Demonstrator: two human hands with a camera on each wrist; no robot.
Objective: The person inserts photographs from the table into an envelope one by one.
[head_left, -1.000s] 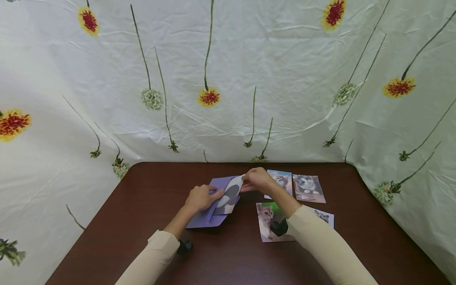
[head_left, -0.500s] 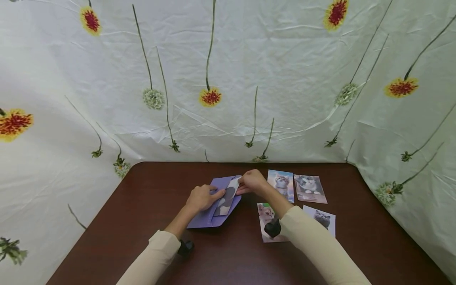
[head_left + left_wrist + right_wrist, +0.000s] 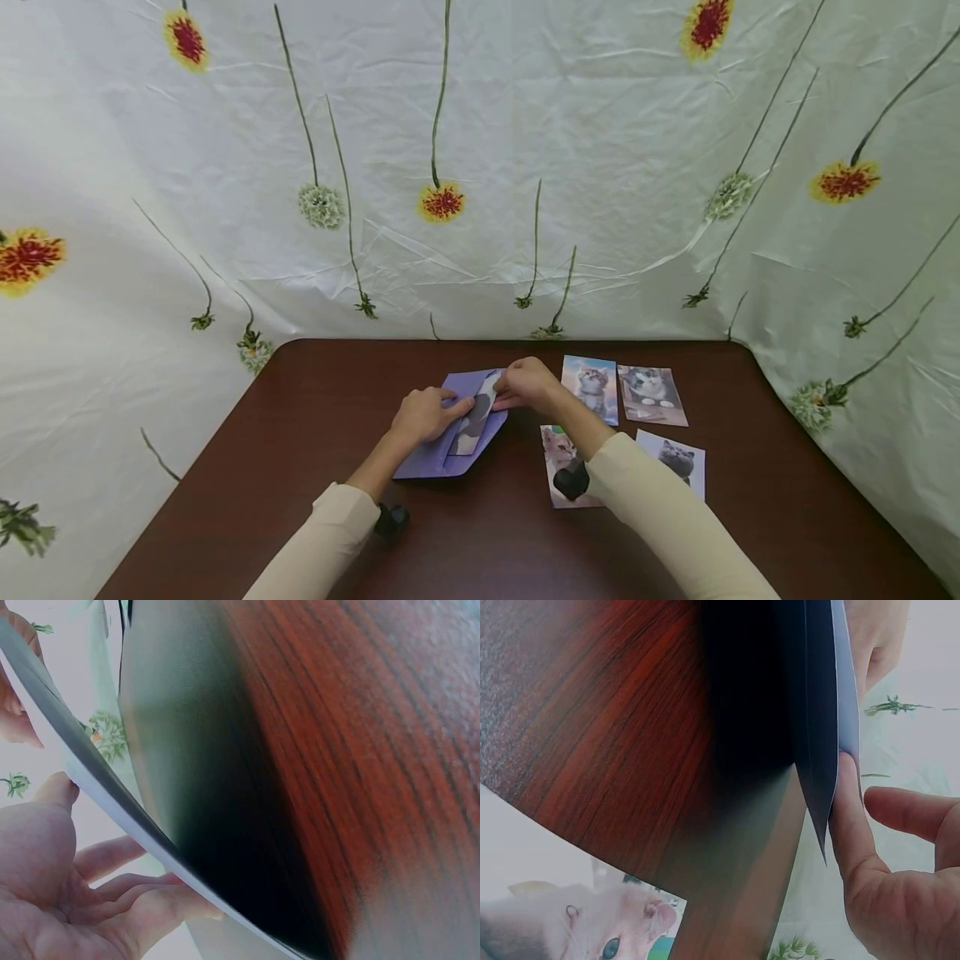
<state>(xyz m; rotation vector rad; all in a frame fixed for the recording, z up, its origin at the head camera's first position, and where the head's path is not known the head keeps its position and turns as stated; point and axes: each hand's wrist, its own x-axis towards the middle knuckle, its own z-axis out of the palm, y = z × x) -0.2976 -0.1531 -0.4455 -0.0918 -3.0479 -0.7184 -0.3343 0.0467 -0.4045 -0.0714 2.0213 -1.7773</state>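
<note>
While the right hand (image 3: pixel 527 385) pinches a grey-and-white photo print (image 3: pixel 472 432) partly inside a purple envelope (image 3: pixel 429 462) above the counter (image 3: pixel 480 537), the left hand (image 3: pixel 422 415) presses with loosely spread fingers; an uneven push could snag the print's corner, creasing it.

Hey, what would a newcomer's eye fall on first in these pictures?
Probably the red-and-yellow flowers printed on the white cloth behind the table. Next, the purple envelope near the table's middle, under the left hand, with the right hand pinching a gray-and-white card in its opening. Four cat pictures lie to the envelope's right.
</note>
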